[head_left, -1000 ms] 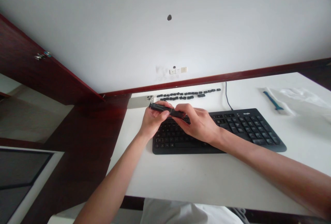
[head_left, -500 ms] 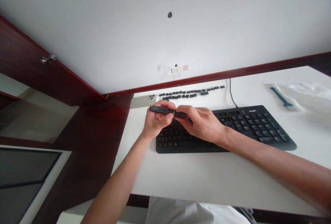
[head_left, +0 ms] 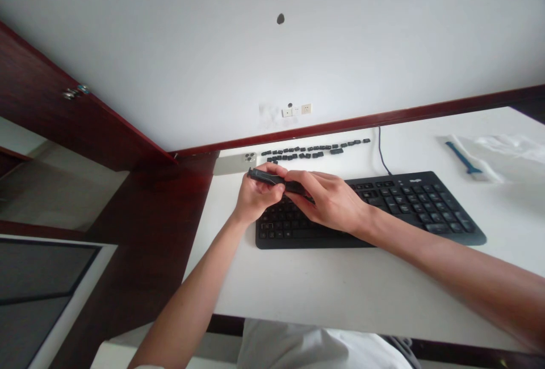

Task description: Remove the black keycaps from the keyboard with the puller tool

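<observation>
My left hand [head_left: 258, 198] is closed around one end of a slim black pen-shaped tool [head_left: 266, 176], thumb below it and fingers behind. My right hand [head_left: 330, 197] pinches the tool's other end, so that part is mostly covered. Both hands are raised over the left half of a black keyboard [head_left: 361, 240], hiding many of its keys. Loose black keycaps [head_left: 336, 151] lie in two uneven rows on the table behind the keyboard. What the tool's far tip looks like is too small to make out.
A phone [head_left: 232, 163] lies at the white table's [head_left: 315, 289] back left. On the right, a blue-handled brush [head_left: 462, 157] rests by a clear plastic bag [head_left: 511, 147]. The keyboard cable [head_left: 382, 150] runs toward the wall. A dark red door [head_left: 76, 113] stands at left.
The tool's left end has tilted slightly, and my right fingers have shifted a little left along it. The whole view has moved slightly; the keycaps and keyboard stay in place.
</observation>
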### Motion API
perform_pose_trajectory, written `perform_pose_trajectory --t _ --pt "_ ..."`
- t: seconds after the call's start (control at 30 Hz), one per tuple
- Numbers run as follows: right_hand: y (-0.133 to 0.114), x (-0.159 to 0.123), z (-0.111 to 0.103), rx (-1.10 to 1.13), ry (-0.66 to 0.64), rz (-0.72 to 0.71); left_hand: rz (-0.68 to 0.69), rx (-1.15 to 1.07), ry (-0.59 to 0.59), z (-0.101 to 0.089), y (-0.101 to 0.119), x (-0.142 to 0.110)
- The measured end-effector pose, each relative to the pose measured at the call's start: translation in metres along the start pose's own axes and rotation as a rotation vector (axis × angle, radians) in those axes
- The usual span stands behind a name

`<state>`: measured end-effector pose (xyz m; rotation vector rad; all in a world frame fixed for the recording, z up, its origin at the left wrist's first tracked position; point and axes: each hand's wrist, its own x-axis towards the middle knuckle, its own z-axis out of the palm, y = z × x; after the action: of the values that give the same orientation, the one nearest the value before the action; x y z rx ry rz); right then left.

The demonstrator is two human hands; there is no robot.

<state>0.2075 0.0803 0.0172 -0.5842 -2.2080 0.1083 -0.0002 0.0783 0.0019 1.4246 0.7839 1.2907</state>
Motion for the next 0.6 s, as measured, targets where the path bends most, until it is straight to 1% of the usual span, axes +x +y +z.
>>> perform_pose_trajectory --t 0.13,0.27,0.43,0.6 --pt "0.0005 0.0001 0.0012 0.006 0.002 0.015 -0.015 -0.004 0.006 0.0016 0.0015 -0.0003" --pt "0.0029 0.0009 0.0005 -0.003 0.029 0.044 0.004 -0.113 0.017 0.0055 0.0025 0.0001" --pt "0.0029 0.0015 -0.0016 -0.02 0.029 0.057 -0.022 -0.173 0.012 0.0074 0.001 0.0016" --pt "0.0021 0.0007 -0.002 0.007 0.02 0.096 -0.059 -0.196 0.018 0.0085 0.0057 0.0016"
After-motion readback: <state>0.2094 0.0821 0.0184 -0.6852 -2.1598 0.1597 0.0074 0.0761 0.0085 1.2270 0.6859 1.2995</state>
